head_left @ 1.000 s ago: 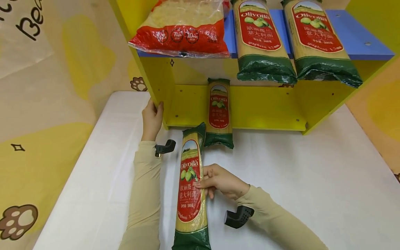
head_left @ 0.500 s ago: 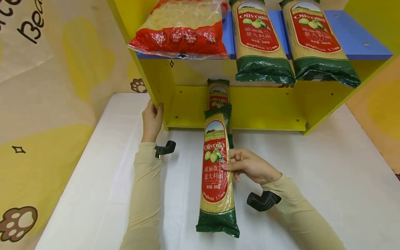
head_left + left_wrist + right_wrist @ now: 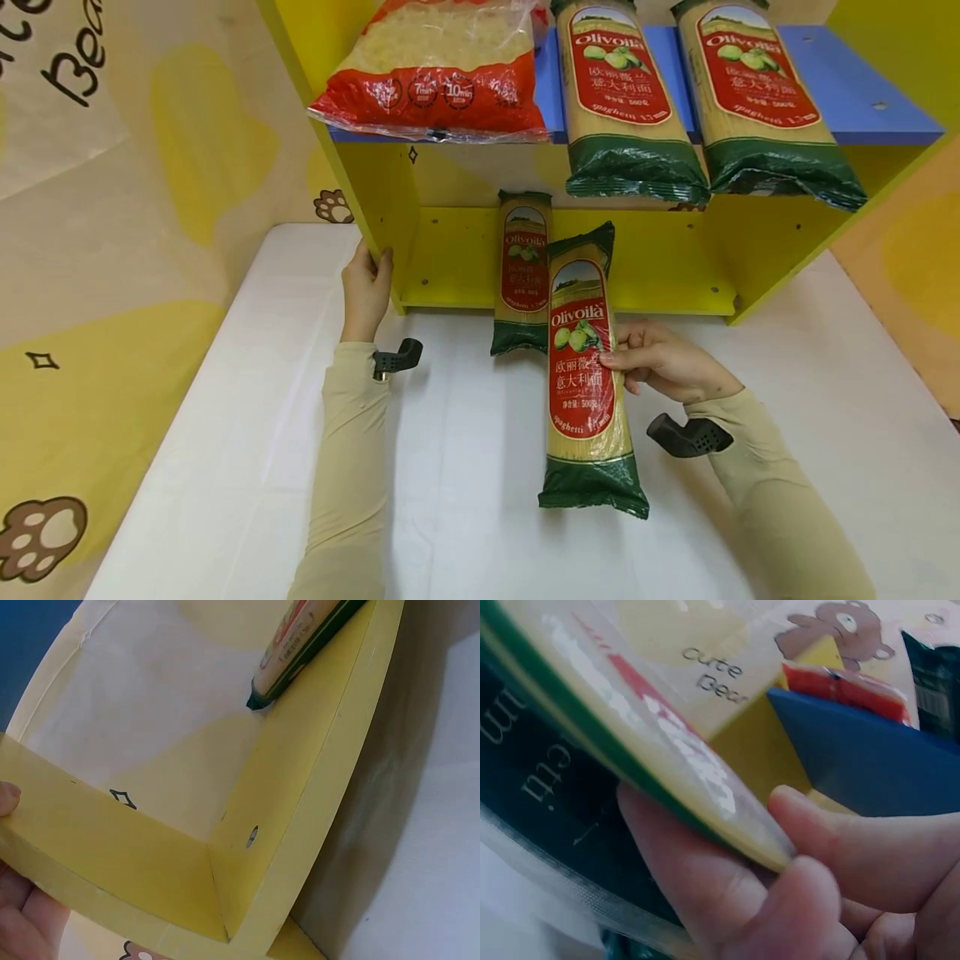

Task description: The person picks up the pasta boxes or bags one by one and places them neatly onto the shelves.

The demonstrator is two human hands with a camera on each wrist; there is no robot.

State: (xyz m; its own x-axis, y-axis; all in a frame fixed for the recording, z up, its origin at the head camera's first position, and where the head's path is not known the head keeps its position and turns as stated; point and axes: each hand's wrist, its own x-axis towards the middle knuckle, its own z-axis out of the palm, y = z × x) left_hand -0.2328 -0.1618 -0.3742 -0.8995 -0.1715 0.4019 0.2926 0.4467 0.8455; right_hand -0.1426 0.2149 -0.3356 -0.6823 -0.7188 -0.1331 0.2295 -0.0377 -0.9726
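My right hand [image 3: 667, 360] pinches the right edge of a spaghetti packet [image 3: 581, 375], thumb on the front and fingers behind. The packet is tilted, its green top end in front of the lower shelf. In the right wrist view, thumb and fingers [image 3: 705, 877] clasp the packet's edge [image 3: 652, 727]. My left hand [image 3: 366, 292] grips the left side panel of the yellow shelf unit [image 3: 390, 233]; the left wrist view shows a thumb [image 3: 9, 799] on the panel's inner face and fingers outside. Another spaghetti packet [image 3: 521, 267] lies on the lower shelf, partly covered by the held one.
On the blue upper shelf [image 3: 862, 92] lie a red pasta bag [image 3: 442, 75] and two more spaghetti packets, one in the middle [image 3: 622, 92] and one at the right [image 3: 765, 92], their green ends overhanging the edge. A white-covered table [image 3: 465, 467] spreads below.
My right hand has carried the spaghetti packet rightward and up toward the shelf, passing in front of the packet on the lower shelf. The left hand has stayed on the side panel.
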